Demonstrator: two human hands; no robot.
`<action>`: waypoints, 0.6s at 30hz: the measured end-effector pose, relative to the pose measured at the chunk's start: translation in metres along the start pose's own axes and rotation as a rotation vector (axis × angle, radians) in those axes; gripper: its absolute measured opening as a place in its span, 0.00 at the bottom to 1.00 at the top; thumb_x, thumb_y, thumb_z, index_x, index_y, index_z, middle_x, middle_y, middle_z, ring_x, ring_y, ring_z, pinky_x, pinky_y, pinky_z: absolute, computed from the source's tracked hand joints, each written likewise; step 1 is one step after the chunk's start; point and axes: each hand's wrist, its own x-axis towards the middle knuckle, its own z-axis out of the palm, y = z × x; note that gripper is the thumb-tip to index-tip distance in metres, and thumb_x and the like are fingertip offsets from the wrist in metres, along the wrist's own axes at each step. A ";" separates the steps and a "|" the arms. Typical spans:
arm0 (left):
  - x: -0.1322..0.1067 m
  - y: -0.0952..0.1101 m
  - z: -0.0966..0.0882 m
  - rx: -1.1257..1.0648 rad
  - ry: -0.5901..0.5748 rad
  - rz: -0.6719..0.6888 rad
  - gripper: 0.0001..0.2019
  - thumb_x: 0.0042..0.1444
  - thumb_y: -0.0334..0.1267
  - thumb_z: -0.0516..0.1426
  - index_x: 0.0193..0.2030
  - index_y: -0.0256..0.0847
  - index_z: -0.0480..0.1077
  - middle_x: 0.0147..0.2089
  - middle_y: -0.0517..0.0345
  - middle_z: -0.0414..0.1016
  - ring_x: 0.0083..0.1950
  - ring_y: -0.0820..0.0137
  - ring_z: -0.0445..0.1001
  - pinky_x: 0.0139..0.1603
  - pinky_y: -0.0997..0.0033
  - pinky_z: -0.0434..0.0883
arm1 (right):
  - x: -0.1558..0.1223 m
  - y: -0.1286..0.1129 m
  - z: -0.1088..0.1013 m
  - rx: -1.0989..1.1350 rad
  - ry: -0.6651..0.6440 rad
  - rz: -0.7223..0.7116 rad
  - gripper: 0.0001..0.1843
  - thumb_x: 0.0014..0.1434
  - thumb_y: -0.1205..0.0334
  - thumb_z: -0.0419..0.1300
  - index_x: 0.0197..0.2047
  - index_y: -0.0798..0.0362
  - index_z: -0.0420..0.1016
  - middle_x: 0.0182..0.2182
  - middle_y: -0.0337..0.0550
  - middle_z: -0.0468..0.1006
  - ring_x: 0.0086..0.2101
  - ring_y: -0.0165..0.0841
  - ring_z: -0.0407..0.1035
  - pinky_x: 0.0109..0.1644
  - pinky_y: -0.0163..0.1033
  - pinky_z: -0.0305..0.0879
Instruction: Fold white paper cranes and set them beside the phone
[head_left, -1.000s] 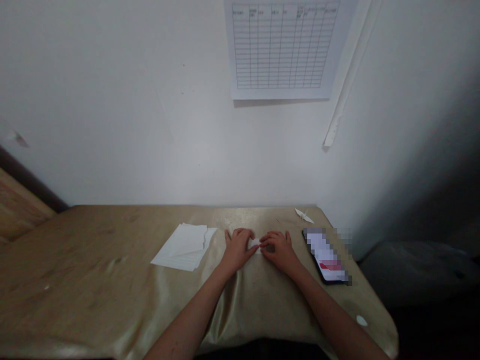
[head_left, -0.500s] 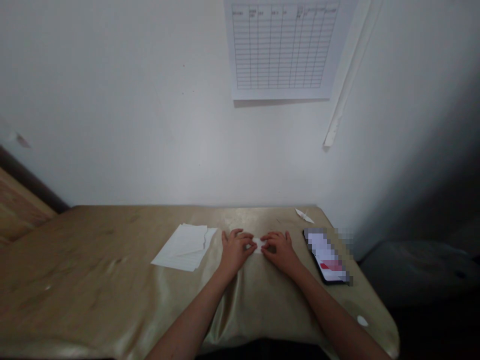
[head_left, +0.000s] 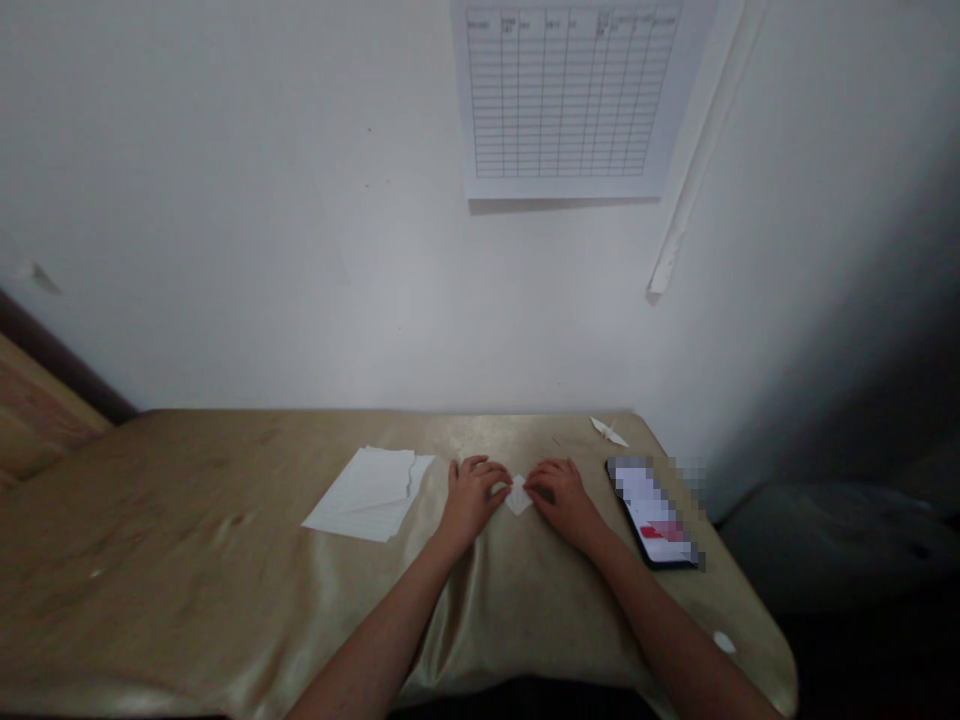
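A small piece of white folded paper [head_left: 517,497] lies between my hands at the middle of the table, with one corner pointing toward me. My left hand [head_left: 475,492] pinches its left edge between thumb and forefinger. On the opposite edge, the fingertips of my right hand [head_left: 559,492] are closed in the same way. The fingers partly cover the paper's sides, so its exact folds are too small to make out.
Left of my hands lies a stack of white paper sheets [head_left: 367,495], one with a torn edge. A phone [head_left: 652,515] rests at the right, a folded paper shape [head_left: 609,432] behind it. A white scrap [head_left: 724,642] is near the table's [head_left: 187,560] right edge. A printed chart [head_left: 566,100] hangs on the wall.
The small paper has turned or been opened, now showing a diamond outline with a corner toward me. Both hands have shifted only slightly.
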 end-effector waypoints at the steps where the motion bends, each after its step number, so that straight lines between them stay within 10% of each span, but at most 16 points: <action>1: 0.000 0.000 0.000 -0.001 0.003 -0.005 0.06 0.61 0.41 0.62 0.44 0.54 0.80 0.55 0.63 0.81 0.66 0.57 0.65 0.71 0.40 0.47 | 0.000 0.000 0.001 -0.006 0.003 0.001 0.09 0.65 0.62 0.59 0.42 0.46 0.82 0.45 0.41 0.82 0.55 0.39 0.67 0.69 0.54 0.44; 18: -0.001 0.002 -0.002 0.005 0.009 -0.059 0.06 0.57 0.44 0.65 0.41 0.54 0.81 0.61 0.65 0.78 0.65 0.56 0.66 0.69 0.48 0.56 | 0.002 -0.003 0.003 -0.069 0.019 0.106 0.07 0.64 0.61 0.60 0.41 0.44 0.81 0.48 0.40 0.80 0.56 0.41 0.65 0.69 0.60 0.38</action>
